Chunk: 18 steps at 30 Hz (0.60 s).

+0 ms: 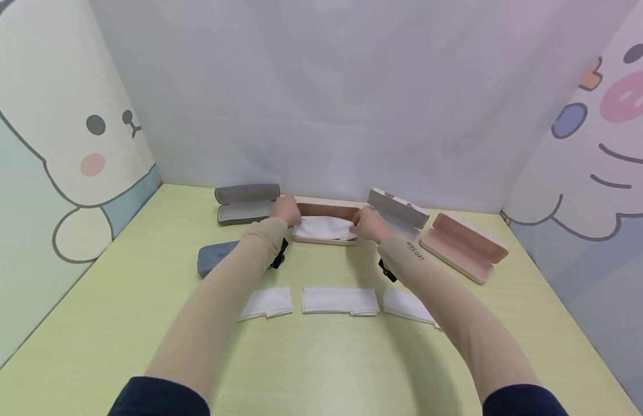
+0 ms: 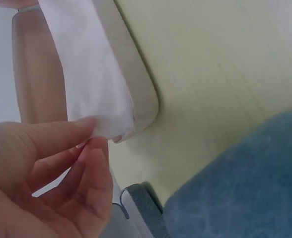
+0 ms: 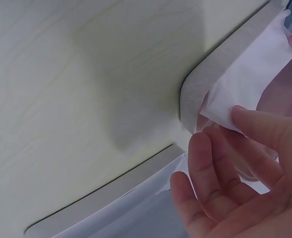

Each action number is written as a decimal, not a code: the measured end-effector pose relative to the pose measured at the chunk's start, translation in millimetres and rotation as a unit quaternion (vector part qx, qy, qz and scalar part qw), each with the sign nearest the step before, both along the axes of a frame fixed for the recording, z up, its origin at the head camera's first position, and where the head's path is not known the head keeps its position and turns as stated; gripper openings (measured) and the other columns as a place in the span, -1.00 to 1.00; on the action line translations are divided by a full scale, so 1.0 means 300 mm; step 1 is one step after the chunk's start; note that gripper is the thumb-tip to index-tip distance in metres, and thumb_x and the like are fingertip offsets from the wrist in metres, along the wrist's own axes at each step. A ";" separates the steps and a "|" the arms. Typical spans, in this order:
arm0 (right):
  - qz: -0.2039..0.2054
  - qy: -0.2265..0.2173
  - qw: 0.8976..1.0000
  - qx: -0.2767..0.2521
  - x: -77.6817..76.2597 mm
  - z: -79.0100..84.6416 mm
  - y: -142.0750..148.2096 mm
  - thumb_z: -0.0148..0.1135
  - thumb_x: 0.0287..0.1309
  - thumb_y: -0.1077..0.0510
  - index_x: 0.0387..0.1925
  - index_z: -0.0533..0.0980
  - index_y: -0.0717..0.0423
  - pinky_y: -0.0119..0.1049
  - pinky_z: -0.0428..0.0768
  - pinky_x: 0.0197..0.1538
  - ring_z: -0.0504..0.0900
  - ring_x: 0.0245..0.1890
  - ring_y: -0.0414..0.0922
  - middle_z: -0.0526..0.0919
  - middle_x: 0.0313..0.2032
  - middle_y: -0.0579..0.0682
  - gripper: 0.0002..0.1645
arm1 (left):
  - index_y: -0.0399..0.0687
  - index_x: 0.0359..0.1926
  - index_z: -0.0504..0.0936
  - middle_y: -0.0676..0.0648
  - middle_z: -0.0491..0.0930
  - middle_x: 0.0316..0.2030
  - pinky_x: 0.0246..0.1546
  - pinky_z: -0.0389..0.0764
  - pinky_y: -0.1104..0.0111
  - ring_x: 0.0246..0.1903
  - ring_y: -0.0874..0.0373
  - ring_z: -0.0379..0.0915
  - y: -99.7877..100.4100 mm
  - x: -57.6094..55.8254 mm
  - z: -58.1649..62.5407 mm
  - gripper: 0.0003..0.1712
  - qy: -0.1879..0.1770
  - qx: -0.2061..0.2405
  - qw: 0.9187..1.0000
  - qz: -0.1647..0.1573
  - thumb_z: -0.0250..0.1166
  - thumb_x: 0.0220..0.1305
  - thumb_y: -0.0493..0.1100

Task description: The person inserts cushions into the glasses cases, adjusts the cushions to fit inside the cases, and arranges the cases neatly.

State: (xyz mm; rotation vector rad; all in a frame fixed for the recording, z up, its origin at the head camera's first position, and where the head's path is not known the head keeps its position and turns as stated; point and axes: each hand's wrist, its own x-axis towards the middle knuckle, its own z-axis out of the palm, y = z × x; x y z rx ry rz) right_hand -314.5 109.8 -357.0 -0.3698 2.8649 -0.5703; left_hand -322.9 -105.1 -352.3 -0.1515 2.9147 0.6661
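A folded white cloth [image 1: 323, 227] lies in the mouth of an open glasses case [image 1: 326, 241] with a brownish-pink lining, at the back middle of the table. My left hand [image 1: 287, 210] pinches the cloth's left end between thumb and fingers, as the left wrist view shows. At the other end my right hand [image 1: 371, 225] pinches a corner of the cloth [image 3: 250, 74] with thumb and index finger, its other fingers loosely bent. Both ends sit at the case's rim. The case's inside beneath the cloth is hidden.
An open grey case [image 1: 243, 215] stands at the left, a closed blue case [image 1: 213, 257] before it. To the right are an open grey-lined case [image 1: 399, 211] and an open pink case [image 1: 461, 248]. Several folded white cloths, one central cloth [image 1: 339, 301] among them, lie in front.
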 end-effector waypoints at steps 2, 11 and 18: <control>0.000 0.001 1.000 0.004 0.000 -0.001 0.000 0.19 0.20 0.20 -0.20 0.65 0.27 -0.16 0.60 -0.12 0.64 -0.28 -0.03 0.72 -0.15 0.17 -0.77 | -0.30 -0.17 0.62 -0.20 0.66 -0.16 -0.63 0.32 0.43 -0.38 0.05 0.47 0.002 -0.002 -0.011 -0.80 -0.001 0.011 1.000 0.014 0.21 0.19 -0.29; -0.014 0.003 1.000 0.011 0.002 -0.007 -0.006 0.19 0.18 0.19 -0.24 0.66 0.25 -0.29 0.51 -0.33 0.57 -0.40 -0.11 0.73 -0.21 0.14 -0.78 | -0.32 -0.24 0.62 -0.21 0.64 -0.14 -0.49 0.34 0.38 -0.22 -0.02 0.49 0.006 0.002 -0.036 -0.82 0.011 0.020 0.999 0.028 0.16 0.19 -0.30; -0.011 0.006 1.000 0.007 -0.012 -0.028 -0.007 0.19 0.16 0.21 -0.44 0.65 0.25 -0.42 0.31 -0.54 0.38 -0.60 -0.21 0.64 -0.52 0.01 -0.81 | -0.32 -0.18 0.61 -0.22 0.62 -0.07 -0.39 0.41 0.33 -0.16 -0.05 0.47 0.013 0.007 -0.041 -0.79 0.007 0.029 0.999 0.028 0.10 0.23 -0.33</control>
